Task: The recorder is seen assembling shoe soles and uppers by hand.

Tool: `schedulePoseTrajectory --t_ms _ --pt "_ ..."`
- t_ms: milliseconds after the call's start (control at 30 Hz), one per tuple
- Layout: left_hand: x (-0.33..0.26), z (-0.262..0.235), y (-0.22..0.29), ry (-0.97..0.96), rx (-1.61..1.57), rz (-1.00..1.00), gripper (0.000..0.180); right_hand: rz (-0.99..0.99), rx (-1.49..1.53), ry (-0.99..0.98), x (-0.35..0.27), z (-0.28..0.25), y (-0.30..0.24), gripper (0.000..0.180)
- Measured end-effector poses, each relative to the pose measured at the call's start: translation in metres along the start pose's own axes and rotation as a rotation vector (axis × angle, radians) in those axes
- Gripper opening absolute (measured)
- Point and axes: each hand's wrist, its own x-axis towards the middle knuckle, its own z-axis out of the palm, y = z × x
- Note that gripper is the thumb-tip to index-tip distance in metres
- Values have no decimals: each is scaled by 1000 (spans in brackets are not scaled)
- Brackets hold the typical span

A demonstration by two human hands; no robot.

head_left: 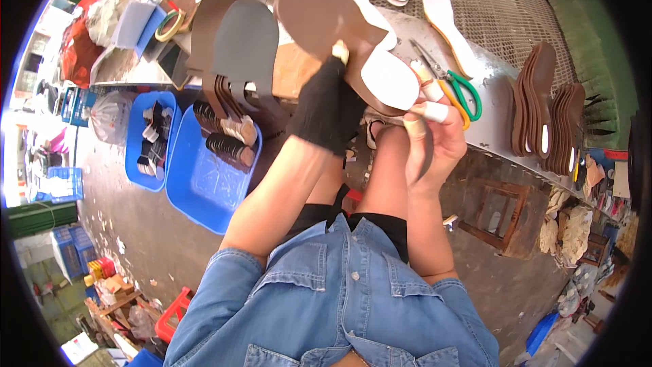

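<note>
Left hand (pixel 326 105), in a black glove, pinches one brown insole (pixel 326 13); right hand (pixel 435 132) clamps its white-faced end. One pair of scissors (pixel 458 92) lies at three o'clock; two blue tubs (pixel 197 183) at nine.

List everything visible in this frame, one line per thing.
Insole: one, brown with white patch, held in both hands.
Scissors: one, green and orange handles, metal bench.
Brown insole stacks: several, bench right.
White insoles: several, on the mesh top.
Blue tubs: two, floor left, holding parts.
Tape roll: one, yellowish, upper left.
Wooden stool: one, under bench.
Left hand: black glove.
Right hand: taped fingertips.
</note>
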Motion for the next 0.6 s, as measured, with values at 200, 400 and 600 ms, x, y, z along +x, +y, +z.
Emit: schedulePoseTrajectory --t_ms 200,400,600 --pt "-1 4 23 145 287 149 34 16 -134 -9 -3 -15 -14 11" --pt "-19 7 30 142 325 -25 31 161 -9 -75 18 -30 -32 19" --pt "-34 22 28 76 371 -128 32 196 3 -197 32 -23 -30 19"
